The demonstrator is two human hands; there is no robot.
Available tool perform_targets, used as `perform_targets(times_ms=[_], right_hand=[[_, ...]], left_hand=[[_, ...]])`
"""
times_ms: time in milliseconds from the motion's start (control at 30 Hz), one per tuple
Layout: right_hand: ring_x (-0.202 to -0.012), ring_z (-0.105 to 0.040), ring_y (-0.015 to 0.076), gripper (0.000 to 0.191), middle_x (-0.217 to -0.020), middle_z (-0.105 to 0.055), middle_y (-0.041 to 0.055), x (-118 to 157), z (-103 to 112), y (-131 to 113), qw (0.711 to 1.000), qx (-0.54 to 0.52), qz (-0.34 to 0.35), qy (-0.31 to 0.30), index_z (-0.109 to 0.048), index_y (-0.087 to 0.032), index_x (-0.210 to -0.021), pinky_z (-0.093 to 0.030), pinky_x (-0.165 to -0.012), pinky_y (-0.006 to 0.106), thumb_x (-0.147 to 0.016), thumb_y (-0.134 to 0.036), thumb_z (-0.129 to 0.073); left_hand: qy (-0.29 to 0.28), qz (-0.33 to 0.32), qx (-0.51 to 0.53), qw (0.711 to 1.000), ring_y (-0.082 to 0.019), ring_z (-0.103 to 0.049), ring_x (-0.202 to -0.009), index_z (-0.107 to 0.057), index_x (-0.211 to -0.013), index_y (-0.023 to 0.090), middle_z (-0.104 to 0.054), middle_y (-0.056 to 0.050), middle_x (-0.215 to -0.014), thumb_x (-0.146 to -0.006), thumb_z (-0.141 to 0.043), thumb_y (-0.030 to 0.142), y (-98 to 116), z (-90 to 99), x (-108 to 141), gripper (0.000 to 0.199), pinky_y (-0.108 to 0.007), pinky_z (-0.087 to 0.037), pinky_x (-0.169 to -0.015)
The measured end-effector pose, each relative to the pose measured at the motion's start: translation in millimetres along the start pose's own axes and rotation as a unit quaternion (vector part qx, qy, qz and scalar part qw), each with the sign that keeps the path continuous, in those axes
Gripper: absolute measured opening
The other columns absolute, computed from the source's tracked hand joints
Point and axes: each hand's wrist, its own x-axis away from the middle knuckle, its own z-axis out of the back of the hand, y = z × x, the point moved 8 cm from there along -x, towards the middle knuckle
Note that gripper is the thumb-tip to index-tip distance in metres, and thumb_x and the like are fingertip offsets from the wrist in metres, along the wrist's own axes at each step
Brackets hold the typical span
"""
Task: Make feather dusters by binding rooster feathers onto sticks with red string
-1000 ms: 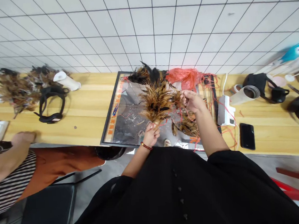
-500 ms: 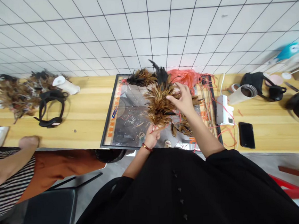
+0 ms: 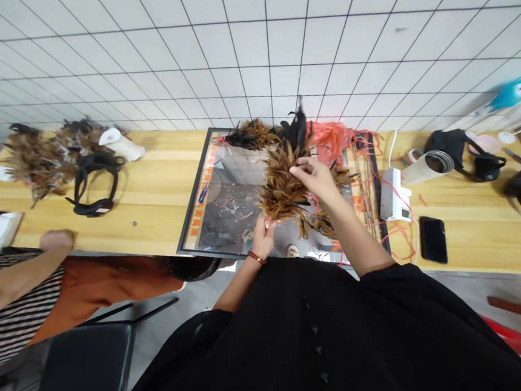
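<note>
A bushy bundle of brown feathers with black tips stands over a dark-framed glass panel. My left hand, with a beaded bracelet at the wrist, is closed round the bundle's lower end. At the bundle's upper right side, my right hand has its thumb and fingers drawn together by the feathers; what is between the fingertips is too small to make out. Behind the bundle lies a smaller bunch of black and brown feathers, and a red plastic bag is beside it.
On the right are a white power strip, a phone, a pale roll, black headgear and loose red string. To the left are a feather pile, a black strap frame, a white roll and another person's arm.
The view has shifted slightly. My right hand's thumb and fingers have come closer together, and the feather bundle has turned a little, its black tips now leaning to the right.
</note>
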Motion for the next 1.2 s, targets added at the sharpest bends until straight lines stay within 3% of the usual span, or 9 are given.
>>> perform_targets(times_ms=[133, 300, 400, 467, 600, 767, 933, 1033, 1200], right_hand=[[-0.060, -0.052, 0.0094, 0.028, -0.067, -0.057, -0.0048, 6.0, -18.5, 10.4, 0.993, -0.108, -0.036, 0.003, -0.060, -0.019, -0.084, -0.045, -0.060, 0.024, -0.067, -0.038, -0.074], [-0.072, -0.057, 0.0105, 0.041, -0.087, -0.061, -0.0011, 0.6, 21.1, 34.9, 0.963, -0.214, -0.090, 0.138, -0.058, -0.021, -0.096, -0.046, -0.062, 0.023, -0.065, -0.043, -0.075], [-0.081, -0.058, 0.0123, 0.047, -0.095, -0.061, 0.0012, 19.0, 29.6, 59.4, 0.955, -0.195, -0.119, 0.188, -0.056, -0.022, -0.101, -0.049, -0.071, 0.026, -0.067, -0.049, -0.072], [-0.088, -0.059, 0.0147, 0.047, -0.099, -0.062, 0.0038, 38.7, 26.9, 67.2, 0.964, -0.148, -0.094, 0.198, -0.056, -0.020, -0.103, -0.049, -0.083, 0.031, -0.070, -0.051, -0.069], [-0.097, -0.060, 0.0209, 0.045, -0.102, -0.066, 0.0087, 73.6, -4.6, 68.6, 0.996, -0.033, -0.054, 0.063, -0.061, -0.018, -0.104, -0.045, -0.096, 0.039, -0.079, -0.055, -0.061], [-0.085, -0.061, 0.0202, 0.044, -0.092, -0.069, 0.0053, 103.2, -55.3, 61.5, 0.978, 0.013, -0.066, -0.196, -0.067, -0.020, -0.102, -0.049, -0.082, 0.035, -0.077, -0.057, -0.064], [-0.056, -0.049, 0.0118, 0.043, -0.063, -0.062, 0.0009, 104.9, -58.3, 68.8, 0.972, -0.007, -0.176, -0.154, -0.068, -0.017, -0.075, -0.040, -0.057, 0.027, -0.066, -0.059, -0.071], [-0.042, -0.032, 0.0068, 0.046, -0.046, -0.045, -0.0055, 104.8, -54.4, 76.6, 0.955, -0.101, -0.259, -0.104, -0.063, -0.018, -0.068, -0.025, -0.043, 0.023, -0.060, -0.062, -0.074], [-0.036, -0.016, 0.0033, 0.048, -0.039, -0.027, -0.0120, 113.3, -51.2, 80.8, 0.926, -0.163, -0.331, -0.086, -0.062, -0.018, -0.067, -0.009, -0.038, 0.022, -0.051, -0.059, -0.081]], left_hand=[[0.016, -0.082, -0.115, 0.990, -0.018, -0.050, -0.077, -0.056, -0.082, 0.020, -0.054, -0.003, -0.080, -0.077, -0.066, 0.021, 14.0, 5.4, -1.0, 0.011, -0.033, -0.039, -0.078], [0.043, -0.097, -0.084, 0.991, -0.022, -0.052, -0.092, -0.059, -0.082, 0.020, -0.056, -0.007, -0.091, -0.074, -0.069, 0.015, 23.1, 12.2, 3.2, 0.014, -0.034, -0.041, -0.085], [0.038, 0.001, 0.041, 0.998, -0.015, -0.049, -0.074, -0.055, -0.076, 0.020, -0.052, -0.002, -0.080, -0.072, -0.075, 0.022, 15.0, 6.7, 2.1, 0.021, -0.025, -0.041, -0.067], [-0.004, 0.109, 0.175, 0.978, -0.008, -0.037, -0.055, -0.047, -0.073, 0.019, -0.044, 0.003, -0.069, -0.072, -0.078, 0.031, 6.7, -7.9, 2.4, 0.032, -0.020, -0.030, -0.050], [-0.083, 0.220, 0.359, 0.903, -0.002, -0.023, -0.045, -0.042, -0.075, 0.019, -0.039, 0.008, -0.064, -0.063, -0.085, 0.032, 16.6, -33.5, 5.3, 0.047, -0.016, -0.014, -0.041], [-0.083, 0.229, 0.410, 0.879, 0.000, -0.023, -0.043, -0.043, -0.076, 0.017, -0.041, 0.009, -0.062, -0.060, -0.088, 0.027, 29.0, -37.6, 4.1, 0.048, -0.014, -0.014, -0.039], [-0.064, 0.259, 0.420, 0.868, 0.001, -0.023, -0.041, -0.046, -0.076, 0.016, -0.046, 0.006, -0.065, -0.072, -0.079, 0.023, 24.4, -33.8, 4.0, 0.034, -0.012, -0.014, -0.037], [-0.109, 0.336, 0.420, 0.836, 0.001, -0.019, -0.040, -0.049, -0.076, 0.014, -0.047, 0.004, -0.066, -0.082, -0.070, 0.031, 16.8, -40.4, 11.7, 0.028, -0.012, -0.011, -0.034], [-0.125, 0.376, 0.427, 0.813, -0.001, -0.018, -0.039, -0.048, -0.075, 0.015, -0.031, 0.007, -0.057, -0.090, -0.060, 0.025, 8.4, -43.4, 16.1, 0.022, -0.012, -0.011, -0.033]])
